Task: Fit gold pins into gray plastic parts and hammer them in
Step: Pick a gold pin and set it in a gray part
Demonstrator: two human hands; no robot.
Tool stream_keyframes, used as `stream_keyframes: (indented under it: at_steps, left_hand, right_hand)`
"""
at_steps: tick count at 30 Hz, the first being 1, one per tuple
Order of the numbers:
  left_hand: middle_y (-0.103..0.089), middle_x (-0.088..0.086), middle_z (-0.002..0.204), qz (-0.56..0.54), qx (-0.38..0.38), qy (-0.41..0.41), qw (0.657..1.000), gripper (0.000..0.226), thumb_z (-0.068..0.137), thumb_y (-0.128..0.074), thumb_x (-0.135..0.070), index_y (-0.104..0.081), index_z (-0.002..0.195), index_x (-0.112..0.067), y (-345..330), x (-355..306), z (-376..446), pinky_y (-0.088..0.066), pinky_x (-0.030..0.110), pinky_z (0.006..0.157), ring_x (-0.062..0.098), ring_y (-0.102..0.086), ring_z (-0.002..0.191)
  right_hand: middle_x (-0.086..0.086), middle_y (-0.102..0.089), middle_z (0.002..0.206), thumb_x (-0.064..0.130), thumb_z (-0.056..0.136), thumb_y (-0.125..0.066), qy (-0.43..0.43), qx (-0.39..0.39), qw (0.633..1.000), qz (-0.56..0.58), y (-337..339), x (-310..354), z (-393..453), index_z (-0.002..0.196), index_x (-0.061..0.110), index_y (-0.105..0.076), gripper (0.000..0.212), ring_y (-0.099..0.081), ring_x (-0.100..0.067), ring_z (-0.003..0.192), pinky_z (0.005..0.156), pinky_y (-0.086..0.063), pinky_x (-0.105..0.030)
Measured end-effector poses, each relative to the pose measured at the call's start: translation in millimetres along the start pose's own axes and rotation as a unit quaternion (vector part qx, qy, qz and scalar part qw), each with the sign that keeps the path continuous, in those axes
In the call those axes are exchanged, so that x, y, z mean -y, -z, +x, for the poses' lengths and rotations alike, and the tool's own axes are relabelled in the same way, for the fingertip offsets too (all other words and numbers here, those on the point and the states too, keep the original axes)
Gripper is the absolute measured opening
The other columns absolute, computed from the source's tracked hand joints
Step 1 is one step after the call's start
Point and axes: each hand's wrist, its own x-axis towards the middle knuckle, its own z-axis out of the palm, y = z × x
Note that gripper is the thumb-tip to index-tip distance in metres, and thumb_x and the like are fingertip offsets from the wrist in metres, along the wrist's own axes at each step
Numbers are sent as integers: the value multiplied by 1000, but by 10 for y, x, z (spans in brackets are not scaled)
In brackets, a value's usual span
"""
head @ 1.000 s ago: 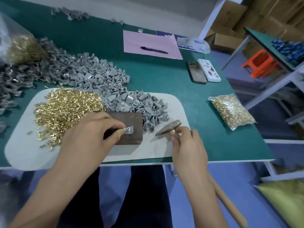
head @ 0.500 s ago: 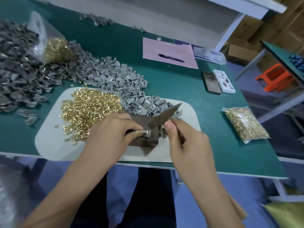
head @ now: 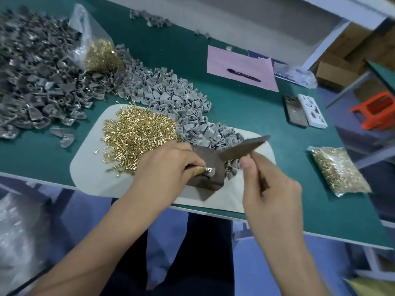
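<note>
At the centre of the frame, our left hand (head: 168,167) pinches a small gray part (head: 209,170) with a pin in it, pressing it flat on a dark metal block (head: 208,178). Our taped fingertip (head: 197,170) sits right beside the part. To the right, our right hand (head: 271,189) grips the handle of a hammer (head: 243,146), whose blurred head hangs raised just above the block.

The main risk, we judge, is the blow landing on that fingertip, since it lies so close to the pin. A glancing strike could also bend the pin or flick the part out of our pinch.

Behind the left hand lies a heap of gold pins (head: 139,135) on a white mat (head: 85,167), and a pile of gray parts (head: 171,99) spreads toward the upper left across the green table (head: 245,107).
</note>
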Motion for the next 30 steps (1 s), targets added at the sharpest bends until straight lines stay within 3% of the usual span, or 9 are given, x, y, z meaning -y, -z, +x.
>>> stream_keyframes:
  at_steps: [5, 9, 14, 19, 22, 26, 30]
  left_hand:
    - [-62, -18, 85, 2, 2, 6, 1000, 9, 85, -75, -44, -77, 92, -40, 3, -4, 5, -47, 30, 64, 9, -58, 91]
    - [-62, -17, 85, 9, 5, 10, 1000, 10, 86, -74, -44, -77, 94, -40, 17, -18, 4, -47, 30, 63, 9, -58, 91]
    - [-58, -19, 94, 34, 21, 2, 999, 12, 92, -64, -48, -70, 101, -43, 31, -19, -15, -36, 28, 64, 5, -53, 99]
    - [-55, -21, 106, 27, 51, -19, 998, 12, 95, -56, -47, -60, 105, -41, 37, 23, -7, -42, 31, 73, 3, -48, 106]
    - [-56, -22, 105, 7, 48, -17, 999, 14, 94, -56, -49, -62, 104, -42, 48, 39, -19, -41, 29, 70, 1, -49, 105]
    - [-55, -21, 101, 29, 44, -23, 998, 15, 94, -53, -51, -63, 102, -43, 39, 26, -23, -29, 23, 58, 2, -50, 100]
    - [-56, -24, 101, 26, 36, -10, 999, 13, 93, -59, -47, -66, 104, -44, 9, 31, -33, -25, 17, 61, 0, -50, 100]
  right_hand:
    - [19, -44, 55, 62, 99, -37, -8, 73, 996, -46, -102, -6, -64, 111, 41, -55, 30, -38, -8, 52, 51, -34, -29]
    - [20, -41, 55, 65, 97, -32, 5, 76, 995, -65, -84, -11, -35, 116, 44, -53, 35, -37, -12, 56, 50, -34, -18]
    - [17, -44, 55, 64, 96, -33, 3, 83, 995, -47, -90, -28, -54, 114, 43, -54, 35, -40, -5, 52, 49, -36, -21]
    - [12, -48, 58, 68, 93, -32, 6, 104, 993, -49, -57, -4, 6, 118, 47, -52, 39, -43, -18, 59, 53, -47, -35]
    - [10, -47, 57, 64, 95, -38, -3, 122, 992, -21, -23, -28, 47, 117, 44, -57, 35, -44, -20, 59, 56, -49, -39]
    - [16, -51, 59, 64, 93, -39, 24, 140, 989, -30, 34, -6, 141, 112, 46, -59, 33, -44, -13, 59, 54, -40, -31]
    - [18, -56, 66, 58, 97, -46, 51, 67, 996, 0, 96, 58, 187, 111, 46, -57, 22, -48, -11, 59, 51, -38, -27]
